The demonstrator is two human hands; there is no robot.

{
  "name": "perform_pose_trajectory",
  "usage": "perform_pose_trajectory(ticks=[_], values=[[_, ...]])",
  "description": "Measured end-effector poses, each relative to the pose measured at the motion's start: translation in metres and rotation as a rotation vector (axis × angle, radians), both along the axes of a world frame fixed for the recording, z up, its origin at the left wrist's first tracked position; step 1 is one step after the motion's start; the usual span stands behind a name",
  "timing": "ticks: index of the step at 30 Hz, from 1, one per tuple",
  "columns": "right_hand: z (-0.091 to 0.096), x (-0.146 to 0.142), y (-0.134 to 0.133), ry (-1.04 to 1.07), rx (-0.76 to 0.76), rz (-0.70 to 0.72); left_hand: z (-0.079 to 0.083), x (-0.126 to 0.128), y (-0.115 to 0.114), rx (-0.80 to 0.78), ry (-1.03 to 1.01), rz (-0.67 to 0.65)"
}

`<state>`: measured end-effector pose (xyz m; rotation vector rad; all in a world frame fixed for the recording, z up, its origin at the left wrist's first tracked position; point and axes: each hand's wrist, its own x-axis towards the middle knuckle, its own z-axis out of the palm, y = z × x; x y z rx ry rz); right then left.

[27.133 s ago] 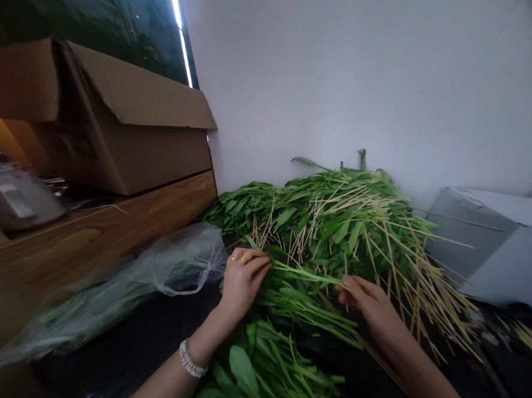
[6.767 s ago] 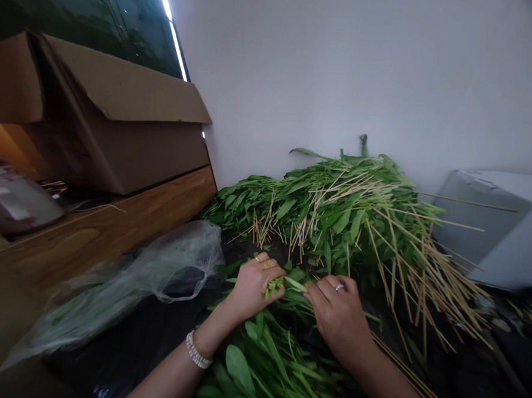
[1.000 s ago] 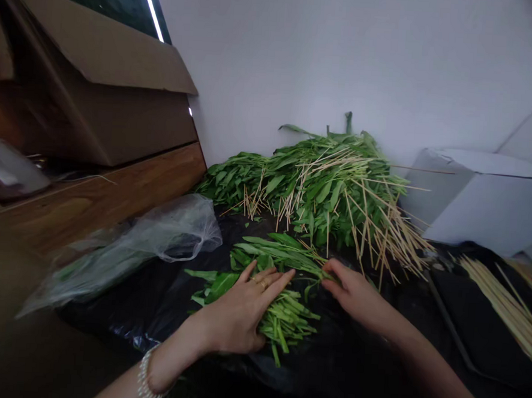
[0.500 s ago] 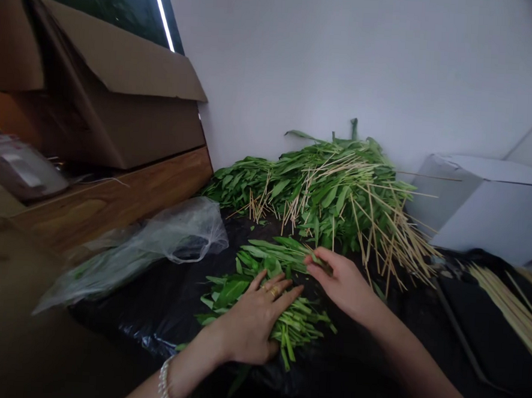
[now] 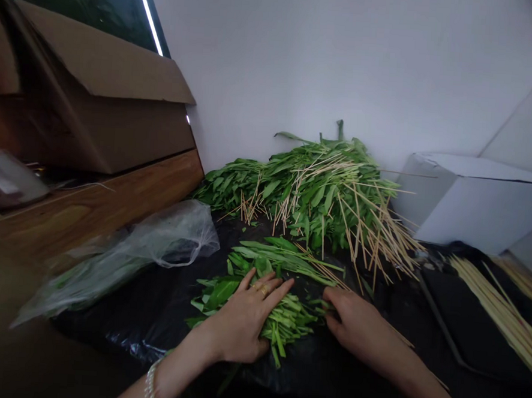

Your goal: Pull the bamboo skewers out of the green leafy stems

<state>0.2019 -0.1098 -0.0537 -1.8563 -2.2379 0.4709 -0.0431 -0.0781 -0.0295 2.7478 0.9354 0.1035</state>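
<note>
My left hand [image 5: 245,318] lies flat with fingers stretched out on a small pile of loose green stalks and leaves [image 5: 280,326] on the black sheet [image 5: 160,312]. My right hand [image 5: 353,321] rests beside it, fingertips touching the cut ends of the same stalks, fingers slightly curled. A skewered bunch of greens [image 5: 284,257] lies just beyond my hands. Behind it rises a big heap of leafy greens on bamboo skewers [image 5: 320,190] against the wall.
A clear plastic bag with greens [image 5: 122,256] lies to the left. A cardboard box [image 5: 100,105] sits on a wooden ledge [image 5: 94,209]. A white box [image 5: 473,199] stands at the right, with loose bamboo skewers [image 5: 502,309] in front of it.
My right hand has drawn back from the skewered bunch to the cut ends of the loose stalks. My left hand stays pressed on the pile.
</note>
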Motion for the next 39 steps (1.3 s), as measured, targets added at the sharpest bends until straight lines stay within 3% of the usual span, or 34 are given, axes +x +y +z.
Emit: perform_pose_trajectory(ticks=[5,9,17,22,25,29,31,35,39], values=[[0.008,0.023,0.003,0.002,0.146,-0.182,0.001,0.001,0.000,-0.007,0.010,0.010],[0.022,0.030,0.011,0.232,0.284,-0.196,0.001,0.000,0.000,-0.014,0.003,0.014],[0.050,0.013,0.022,0.850,0.024,-0.174,0.001,-0.003,-0.001,-0.004,-0.011,0.014],[0.053,-0.015,0.029,1.026,-0.034,-0.093,-0.001,-0.005,-0.002,0.092,-0.029,0.027],[0.043,-0.036,0.036,0.982,-0.052,-0.035,-0.004,-0.008,-0.002,0.169,-0.038,0.064],[0.030,-0.053,0.044,0.648,0.038,0.048,-0.009,-0.018,-0.002,0.186,-0.074,0.048],[0.029,-0.051,0.047,0.537,0.111,0.016,-0.010,-0.024,-0.003,0.190,-0.113,0.024],[0.031,-0.038,0.054,0.617,0.116,-0.095,-0.012,-0.031,-0.008,0.225,-0.172,0.001],[0.027,-0.029,0.056,0.677,0.051,-0.084,-0.010,-0.028,-0.005,0.273,-0.118,-0.004]])
